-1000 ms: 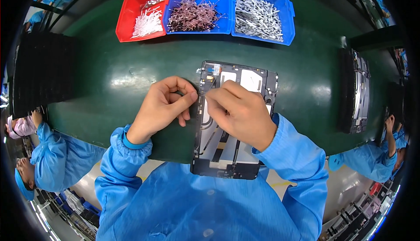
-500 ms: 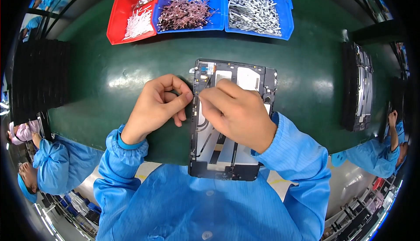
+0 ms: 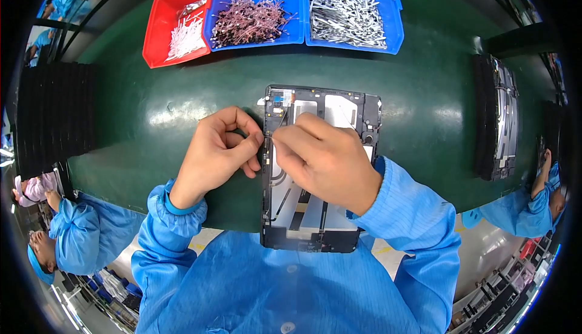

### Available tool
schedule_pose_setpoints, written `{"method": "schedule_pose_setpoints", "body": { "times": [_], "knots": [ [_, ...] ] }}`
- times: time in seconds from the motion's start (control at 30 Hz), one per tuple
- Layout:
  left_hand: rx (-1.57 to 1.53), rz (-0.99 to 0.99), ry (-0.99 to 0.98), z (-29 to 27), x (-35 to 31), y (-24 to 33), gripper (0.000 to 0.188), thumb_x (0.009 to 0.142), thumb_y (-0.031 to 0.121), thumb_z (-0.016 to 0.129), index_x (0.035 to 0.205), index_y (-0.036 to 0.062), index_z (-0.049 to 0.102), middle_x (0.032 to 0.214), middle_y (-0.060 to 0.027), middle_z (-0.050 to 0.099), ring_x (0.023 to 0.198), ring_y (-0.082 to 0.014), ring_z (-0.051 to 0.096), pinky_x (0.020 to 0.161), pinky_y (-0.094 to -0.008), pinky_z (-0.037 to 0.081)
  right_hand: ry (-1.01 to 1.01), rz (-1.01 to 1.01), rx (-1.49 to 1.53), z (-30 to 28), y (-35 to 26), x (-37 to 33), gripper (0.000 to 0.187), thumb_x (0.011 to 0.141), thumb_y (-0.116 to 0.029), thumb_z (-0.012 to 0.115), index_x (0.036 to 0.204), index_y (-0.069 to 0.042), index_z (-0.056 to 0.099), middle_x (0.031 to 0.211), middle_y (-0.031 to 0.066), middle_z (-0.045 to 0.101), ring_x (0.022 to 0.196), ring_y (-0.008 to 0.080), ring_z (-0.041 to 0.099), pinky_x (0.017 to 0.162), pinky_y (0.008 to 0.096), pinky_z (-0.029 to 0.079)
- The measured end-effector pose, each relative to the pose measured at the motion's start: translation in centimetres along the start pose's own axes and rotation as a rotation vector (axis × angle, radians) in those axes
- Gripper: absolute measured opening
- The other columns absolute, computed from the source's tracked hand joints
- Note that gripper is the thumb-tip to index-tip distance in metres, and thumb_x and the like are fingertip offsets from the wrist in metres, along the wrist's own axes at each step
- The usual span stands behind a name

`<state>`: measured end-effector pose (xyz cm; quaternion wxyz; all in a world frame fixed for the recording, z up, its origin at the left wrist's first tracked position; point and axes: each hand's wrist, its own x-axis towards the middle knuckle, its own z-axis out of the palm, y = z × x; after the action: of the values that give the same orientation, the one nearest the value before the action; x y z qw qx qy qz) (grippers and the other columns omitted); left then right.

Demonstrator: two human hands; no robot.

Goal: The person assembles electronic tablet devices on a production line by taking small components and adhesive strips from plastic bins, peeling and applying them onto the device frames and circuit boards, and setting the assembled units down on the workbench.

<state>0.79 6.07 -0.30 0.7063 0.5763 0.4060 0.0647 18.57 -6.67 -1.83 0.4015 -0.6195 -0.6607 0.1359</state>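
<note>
An opened tablet [image 3: 339,244], black-framed with pale metal panels and dark cables inside, lies in front of me and reaches over the table's near edge. My left hand [image 3: 221,152] is at its left edge, thumb and forefinger pinched together against the frame. Whatever is in that pinch is too small to name. Over the upper middle of the tablet, my right hand [image 3: 330,161] is closed, its fingertips turned toward the same left edge. What it grips, if anything, is hidden by the fingers. A small blue patch [image 3: 278,99] shows at the tablet's upper left corner.
Along the far side stand a red bin [image 3: 159,34] of small white strips and a blue double bin [image 3: 395,31] with pinkish wired parts and silvery strips. Black stacked parts [image 3: 57,116] are at left, stacked tablet bodies [image 3: 503,122] at right. Co-workers sit on both sides.
The view has shifted slightly, so the bins and tablet appear a little farther left. Both hands keep nearly the same pose at the tablet's left edge.
</note>
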Motion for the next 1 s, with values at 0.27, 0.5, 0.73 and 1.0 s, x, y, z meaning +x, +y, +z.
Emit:
{"method": "schedule_pose_setpoints", "body": {
  "times": [0.27,0.5,0.73,1.0],
  "knots": [
    [-0.008,0.024,0.016,0.2,-0.1,-0.1,0.009,0.094,-0.002,0.067,0.095,-0.0041,0.058,0.089,-0.009,0.066,0.066,-0.0129,0.07,0.055,-0.0256,0.058,-0.008,0.005,-0.013,-0.1,-0.2,0.1,0.011,0.084,-0.006,0.076,0.094,-0.007,0.07,0.079,0.0064,0.057,0.061,0.0248,0.064,0.055,0.0362,0.054],
    [0.016,0.025,0.042,0.5,-0.3,0.0,0.01,0.092,-0.002,0.068,0.095,-0.0039,0.058,0.089,-0.0097,0.067,0.066,-0.0139,0.071,0.055,-0.0262,0.058,0.009,0.04,0.097,0.0,-0.3,-0.2,0.013,0.081,0.001,0.074,0.092,-0.004,0.069,0.079,0.0067,0.058,0.062,0.0201,0.067,0.055,0.0331,0.054],
    [0.002,0.026,-0.034,0.0,0.0,0.5,0.012,0.093,0.0,0.069,0.098,-0.0026,0.059,0.088,-0.0085,0.068,0.065,-0.0137,0.071,0.054,-0.0257,0.058,0.031,0.157,0.04,-0.2,-0.8,-0.2,0.01,0.079,0.001,0.074,0.084,-0.002,0.065,0.079,0.0077,0.058,0.063,0.0188,0.068,0.055,0.0319,0.055],
    [0.158,0.023,-0.047,0.4,0.7,1.1,0.018,0.087,0.006,0.073,0.096,-0.0002,0.059,0.08,-0.0044,0.064,0.06,-0.0124,0.069,0.047,-0.0261,0.053,-0.008,0.155,-0.046,-0.9,-1.0,0.8,0.011,0.078,-0.004,0.074,0.082,-0.002,0.064,0.074,0.0087,0.059,0.058,0.0191,0.065,0.053,0.0309,0.052]
  ]
}}
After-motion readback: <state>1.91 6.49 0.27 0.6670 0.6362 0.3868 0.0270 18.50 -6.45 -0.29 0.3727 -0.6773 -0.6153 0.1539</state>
